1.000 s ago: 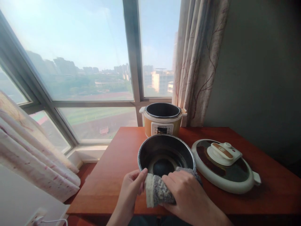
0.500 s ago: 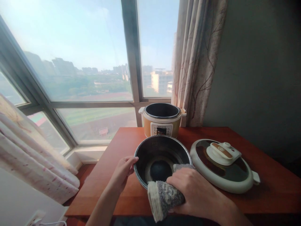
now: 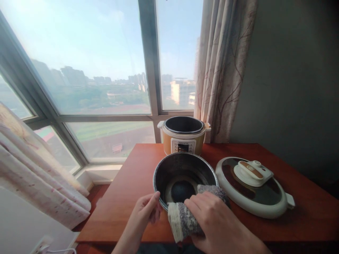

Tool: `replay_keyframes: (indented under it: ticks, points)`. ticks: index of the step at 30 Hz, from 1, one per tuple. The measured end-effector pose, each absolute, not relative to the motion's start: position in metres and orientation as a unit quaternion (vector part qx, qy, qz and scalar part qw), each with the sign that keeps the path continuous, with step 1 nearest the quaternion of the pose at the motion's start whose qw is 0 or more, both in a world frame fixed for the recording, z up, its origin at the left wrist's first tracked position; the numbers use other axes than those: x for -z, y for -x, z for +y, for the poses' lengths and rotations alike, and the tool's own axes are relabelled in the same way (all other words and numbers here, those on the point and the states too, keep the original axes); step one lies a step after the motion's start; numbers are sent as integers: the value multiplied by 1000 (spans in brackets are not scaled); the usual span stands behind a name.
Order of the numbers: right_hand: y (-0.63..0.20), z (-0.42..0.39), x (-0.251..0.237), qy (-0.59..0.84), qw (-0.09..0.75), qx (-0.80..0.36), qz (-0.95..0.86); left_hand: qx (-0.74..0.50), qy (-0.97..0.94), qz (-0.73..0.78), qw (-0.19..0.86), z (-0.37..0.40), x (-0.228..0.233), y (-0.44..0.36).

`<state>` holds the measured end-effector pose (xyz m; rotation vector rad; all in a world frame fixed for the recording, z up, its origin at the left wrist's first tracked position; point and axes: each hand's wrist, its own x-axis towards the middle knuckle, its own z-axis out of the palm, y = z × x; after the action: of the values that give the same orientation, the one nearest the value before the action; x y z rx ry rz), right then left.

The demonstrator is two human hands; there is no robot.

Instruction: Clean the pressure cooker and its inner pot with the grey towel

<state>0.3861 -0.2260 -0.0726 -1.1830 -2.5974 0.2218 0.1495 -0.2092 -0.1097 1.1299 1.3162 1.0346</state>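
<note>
Low in frame centre, inner pot [image 3: 185, 176] is steadied on bench [image 3: 127, 197]: near rim pinched by left hand [image 3: 147, 211]. Grey cloth [image 3: 185, 220] is clenched in right hand [image 3: 212, 220], draped over rim so the edge is rubbed. Lid [image 3: 251, 188] is parked at right.

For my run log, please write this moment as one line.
left hand: grips pot rim | right hand: presses grey cloth on near rim | lid: flat, right of pot | cooker: open, behind
</note>
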Motion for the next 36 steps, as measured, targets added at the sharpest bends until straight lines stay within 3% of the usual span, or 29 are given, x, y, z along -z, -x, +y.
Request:
replay_keyframes:
  ticks: [12,24,36]
  points:
    - [-382,-224,94,395,154,11,-906,-504,-394,531,556,-203,121,-167]
    - [-411,-219,81,375,118,-46,-918,-401,-493,499,589,-143,94,-136]
    - [-382,-224,90,415,176,-23,-892,-443,-472,551,527,-215,120,-163]
